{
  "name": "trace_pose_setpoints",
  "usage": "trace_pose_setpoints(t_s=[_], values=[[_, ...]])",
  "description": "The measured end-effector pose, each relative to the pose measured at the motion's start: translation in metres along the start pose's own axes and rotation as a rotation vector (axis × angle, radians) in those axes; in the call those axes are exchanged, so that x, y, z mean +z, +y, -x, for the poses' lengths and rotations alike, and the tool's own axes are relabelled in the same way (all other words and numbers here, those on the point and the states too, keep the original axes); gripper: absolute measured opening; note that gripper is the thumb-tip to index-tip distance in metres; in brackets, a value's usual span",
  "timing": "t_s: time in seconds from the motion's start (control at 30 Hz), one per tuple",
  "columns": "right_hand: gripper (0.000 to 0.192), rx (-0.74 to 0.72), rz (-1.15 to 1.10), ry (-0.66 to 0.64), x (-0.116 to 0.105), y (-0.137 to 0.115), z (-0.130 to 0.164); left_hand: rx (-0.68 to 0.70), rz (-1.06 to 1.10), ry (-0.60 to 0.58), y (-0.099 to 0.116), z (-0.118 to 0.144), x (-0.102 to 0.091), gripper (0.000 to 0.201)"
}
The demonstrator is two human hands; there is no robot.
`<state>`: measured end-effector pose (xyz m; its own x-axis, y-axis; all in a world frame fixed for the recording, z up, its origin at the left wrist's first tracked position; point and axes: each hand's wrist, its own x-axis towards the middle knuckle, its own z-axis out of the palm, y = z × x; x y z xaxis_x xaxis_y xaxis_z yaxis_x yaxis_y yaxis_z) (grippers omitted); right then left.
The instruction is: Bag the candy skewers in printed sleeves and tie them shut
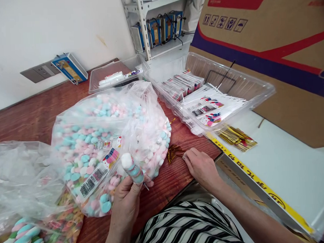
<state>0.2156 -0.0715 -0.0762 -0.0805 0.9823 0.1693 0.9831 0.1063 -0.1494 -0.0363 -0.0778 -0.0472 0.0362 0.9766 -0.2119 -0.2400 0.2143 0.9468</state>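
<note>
In the head view, the left hand [126, 204] pinches a small filled candy bag [133, 169] upright near the tabletop's [31, 119] edge, while the right hand [202, 166] closes its fingertips on the gold twist ties [174, 152]; tying the bag's neck likely comes next.

— What sort of place is this?
— Probably a small packing workshop: bulk bags of marshmallows [109, 137] on a wooden table [31, 119], trays of printed sleeves [204, 106], gold twist ties [235, 136], cartons [267, 32].
</note>
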Motion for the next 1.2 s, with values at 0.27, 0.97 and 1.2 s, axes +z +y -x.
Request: trace_pose_setpoints(t_s=[0.27,0.97,1.2], values=[[0.021,-0.206,-0.186,0.192,-0.010,0.007,0.013,0.037,-0.455,-0.014,0.004,0.005,-0.013,0.033],[0.017,-0.098,-0.374,0.112,-0.025,0.007,0.013,0.413,-1.318,-0.463,0.010,0.014,0.013,0.030],[0.015,-0.097,-0.361,0.077,-0.035,0.008,0.007,0.536,-1.417,-0.509,0.003,0.014,0.027,0.022]])
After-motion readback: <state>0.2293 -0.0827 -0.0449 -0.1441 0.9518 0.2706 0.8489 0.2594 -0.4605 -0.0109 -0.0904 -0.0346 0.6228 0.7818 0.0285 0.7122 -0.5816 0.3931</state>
